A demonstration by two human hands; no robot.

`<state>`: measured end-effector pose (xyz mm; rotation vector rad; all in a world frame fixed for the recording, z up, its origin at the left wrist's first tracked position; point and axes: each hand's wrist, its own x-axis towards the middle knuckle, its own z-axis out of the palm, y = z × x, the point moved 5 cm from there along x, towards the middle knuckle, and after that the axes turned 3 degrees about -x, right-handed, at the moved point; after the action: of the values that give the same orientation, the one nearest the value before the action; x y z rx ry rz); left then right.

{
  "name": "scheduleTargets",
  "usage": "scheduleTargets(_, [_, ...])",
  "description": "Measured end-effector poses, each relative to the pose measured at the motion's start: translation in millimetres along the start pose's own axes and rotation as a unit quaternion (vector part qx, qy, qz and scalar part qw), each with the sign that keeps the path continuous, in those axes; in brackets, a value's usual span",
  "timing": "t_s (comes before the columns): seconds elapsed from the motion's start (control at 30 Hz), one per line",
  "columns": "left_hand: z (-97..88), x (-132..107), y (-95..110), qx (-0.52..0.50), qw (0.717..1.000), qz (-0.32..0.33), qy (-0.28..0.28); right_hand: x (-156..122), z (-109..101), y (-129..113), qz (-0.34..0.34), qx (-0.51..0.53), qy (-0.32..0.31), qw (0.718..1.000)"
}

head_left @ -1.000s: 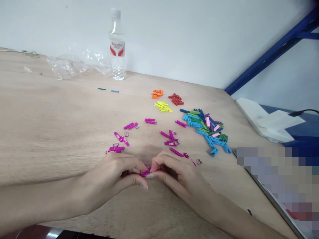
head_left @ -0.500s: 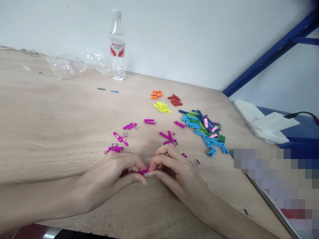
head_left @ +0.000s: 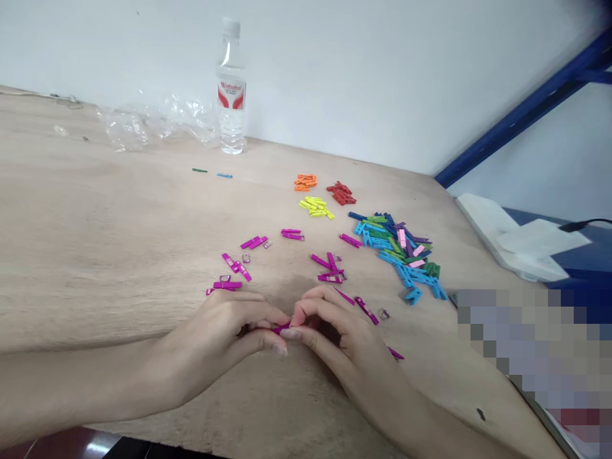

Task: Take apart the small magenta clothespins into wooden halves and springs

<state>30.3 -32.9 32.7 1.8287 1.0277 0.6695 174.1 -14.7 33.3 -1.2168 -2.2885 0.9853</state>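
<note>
Between my two hands, low above the table, is a small magenta clothespin (head_left: pixel 280 329), mostly covered by fingers. My left hand (head_left: pixel 234 325) pinches its left end between thumb and fingers. At its right end, the thumb and index finger of my right hand (head_left: pixel 335 328) are closed on it. Whether its spring is fitted cannot be seen. Loose magenta clothespin halves (head_left: pixel 251 242) and small metal springs (head_left: pixel 384 314) lie scattered around both hands. More magenta halves (head_left: pixel 329 268) lie just beyond my fingers, and others (head_left: pixel 366 310) are beside my right hand.
Orange (head_left: pixel 305 183), red (head_left: pixel 342 193) and yellow clothespins (head_left: pixel 316 207) form small piles. A mixed pile (head_left: pixel 401 248) lies to the right. At the back stand a water bottle (head_left: pixel 232 95) and crumpled clear plastic (head_left: pixel 127 127). A white device (head_left: pixel 507 236) sits far right.
The view has shifted slightly, so things on the table appear a little further right. My fingers have closed in on the clothespin, covering more of it. Both hands remain together.
</note>
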Motion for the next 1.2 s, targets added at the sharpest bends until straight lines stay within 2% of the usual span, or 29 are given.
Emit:
scheduleTargets(0.13, [-0.4, 0.6, -0.2, 0.003, 1.0, -0.012, 0.009, 3.0, -1.5, 1.1, -0.009, -0.004, -0.001, 1.0])
scheduleTargets(0.27, [-2.1, -1.3, -1.5, 0.005, 0.999, -0.024, 0.026, 7.1, -7.4, 3.0, -0.048, -0.011, -0.008, 0.999])
scheduleTargets(0.43, [-4.2, -4.3, -1.7, 0.001, 0.999, -0.009, 0.033, 8.3, -11.7, 4.9, -0.083, -0.016, -0.015, 0.996])
scheduleTargets(0.77, [-2.2, -2.8, -4.7, 0.009, 0.999, -0.034, 0.041, 2.4, -8.4, 1.8, -0.105, -0.074, 0.019, 0.992])
scheduleTargets(0.9, [-2.1, -1.8, -2.9, 0.004, 0.999, -0.03, 0.04, 2.4, -9.4, -1.4, -0.087, -0.063, -0.003, 0.994])
scheduleTargets(1.2, [1.6, -2.6, -8.7, -0.038, 0.998, -0.052, -0.001, 7.8, -5.4, 4.0, 0.005, 0.053, -0.034, 0.998])
